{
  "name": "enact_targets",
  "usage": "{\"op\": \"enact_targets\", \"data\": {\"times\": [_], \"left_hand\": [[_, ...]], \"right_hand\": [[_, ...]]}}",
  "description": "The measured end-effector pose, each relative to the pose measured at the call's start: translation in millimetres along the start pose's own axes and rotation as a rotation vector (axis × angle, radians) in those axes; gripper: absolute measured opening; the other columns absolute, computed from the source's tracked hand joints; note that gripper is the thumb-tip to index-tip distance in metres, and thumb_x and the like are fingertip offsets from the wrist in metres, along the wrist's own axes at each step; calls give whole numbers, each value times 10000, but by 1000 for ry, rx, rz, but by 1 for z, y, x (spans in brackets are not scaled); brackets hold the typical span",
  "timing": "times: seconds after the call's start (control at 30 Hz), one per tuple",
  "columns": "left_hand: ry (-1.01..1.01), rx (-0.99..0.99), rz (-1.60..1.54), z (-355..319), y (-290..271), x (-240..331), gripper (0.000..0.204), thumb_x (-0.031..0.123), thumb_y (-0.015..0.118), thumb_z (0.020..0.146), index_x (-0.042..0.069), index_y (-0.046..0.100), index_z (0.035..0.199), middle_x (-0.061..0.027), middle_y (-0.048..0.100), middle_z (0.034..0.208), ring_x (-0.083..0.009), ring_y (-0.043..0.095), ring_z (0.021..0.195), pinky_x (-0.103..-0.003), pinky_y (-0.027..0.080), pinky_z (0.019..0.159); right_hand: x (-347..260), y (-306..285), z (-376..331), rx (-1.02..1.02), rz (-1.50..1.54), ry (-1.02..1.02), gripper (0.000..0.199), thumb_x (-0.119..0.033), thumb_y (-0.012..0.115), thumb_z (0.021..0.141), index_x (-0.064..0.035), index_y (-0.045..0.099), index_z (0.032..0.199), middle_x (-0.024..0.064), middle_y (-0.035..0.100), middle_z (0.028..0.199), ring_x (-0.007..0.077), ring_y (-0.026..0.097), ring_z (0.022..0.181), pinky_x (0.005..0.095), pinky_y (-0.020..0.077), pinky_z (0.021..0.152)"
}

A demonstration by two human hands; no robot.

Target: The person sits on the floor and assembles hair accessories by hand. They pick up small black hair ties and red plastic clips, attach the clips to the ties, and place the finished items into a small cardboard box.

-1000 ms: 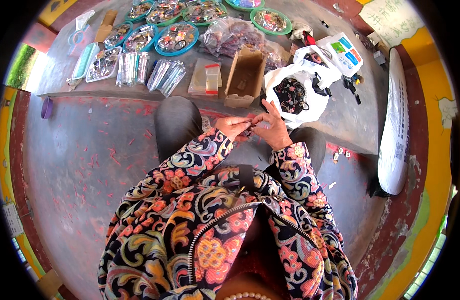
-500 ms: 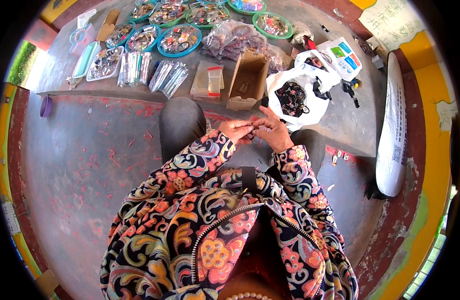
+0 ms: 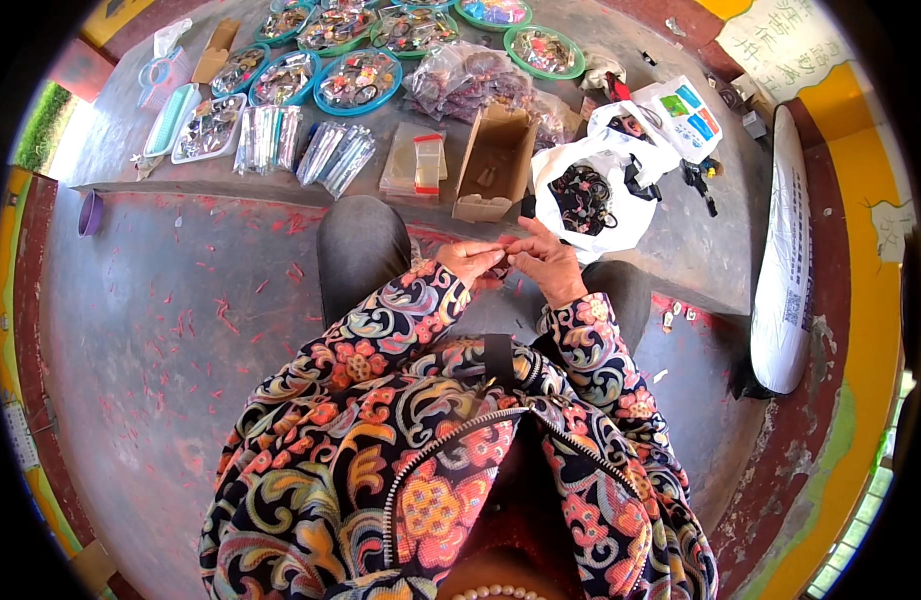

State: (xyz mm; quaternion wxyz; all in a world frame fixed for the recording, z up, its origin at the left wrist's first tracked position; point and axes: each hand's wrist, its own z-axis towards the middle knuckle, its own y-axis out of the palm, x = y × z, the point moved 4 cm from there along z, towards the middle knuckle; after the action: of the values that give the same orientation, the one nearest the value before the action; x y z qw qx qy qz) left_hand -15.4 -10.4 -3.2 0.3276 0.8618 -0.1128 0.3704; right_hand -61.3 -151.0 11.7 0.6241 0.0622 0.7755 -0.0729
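We observed the left hand [image 3: 468,262] and right hand [image 3: 551,265] pinched together on a small item [image 3: 505,262], its kind unclear, above the lap. Beyond, the grey concrete ledge [image 3: 681,240] carried an open cardboard box [image 3: 495,165], bead-filled round trays [image 3: 358,80] and a white bag [image 3: 593,195] of dark pieces.

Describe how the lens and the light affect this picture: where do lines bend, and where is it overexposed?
Head view: fisheye, black corners; the concrete ledge curves towards the rim. Daylight is even, but the green patch at far left is overexposed. Left hand and right hand look sharp.
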Motion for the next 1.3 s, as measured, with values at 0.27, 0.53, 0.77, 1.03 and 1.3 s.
{"op": "enact_targets", "data": {"times": [0.27,0.53,0.77,1.03,1.3], "left_hand": [[15,-52,-48,5,-1,-6,254,76,477,831,-42,494,1055,-104,564,921,-184,581,777,-297,523,682],[8,-48,22,5,-1,-7,227,110,476,840,-39,519,1006,-105,585,887,-177,585,751,-280,519,606],[72,72,7,2,-1,0,192,137,493,836,-5,558,948,-74,595,835,-146,586,716,-253,510,587],[90,85,-205,-12,10,18,194,147,498,833,9,562,954,-63,593,840,-124,575,724,-224,496,562],[30,11,-155,0,-3,7,229,146,486,838,-24,518,988,-94,581,852,-155,583,734,-219,502,556]], "right_hand": [[-26,5,-4,13,-488,-216,158,-118,653,642,-134,662,799,130,429,1206,291,272,1204,362,241,971],[-26,12,0,-122,-697,-236,124,-149,636,647,-59,623,731,139,479,1146,308,352,1154,352,309,926],[-25,13,-3,173,-497,-211,220,-98,659,621,-51,587,823,134,533,1035,238,526,930,310,422,774],[-8,18,0,192,128,72,94,-29,587,745,23,554,816,39,576,709,93,520,609,210,419,547],[-13,18,-2,216,205,60,32,-24,607,725,3,591,717,22,578,646,70,499,562,180,385,523]]}}
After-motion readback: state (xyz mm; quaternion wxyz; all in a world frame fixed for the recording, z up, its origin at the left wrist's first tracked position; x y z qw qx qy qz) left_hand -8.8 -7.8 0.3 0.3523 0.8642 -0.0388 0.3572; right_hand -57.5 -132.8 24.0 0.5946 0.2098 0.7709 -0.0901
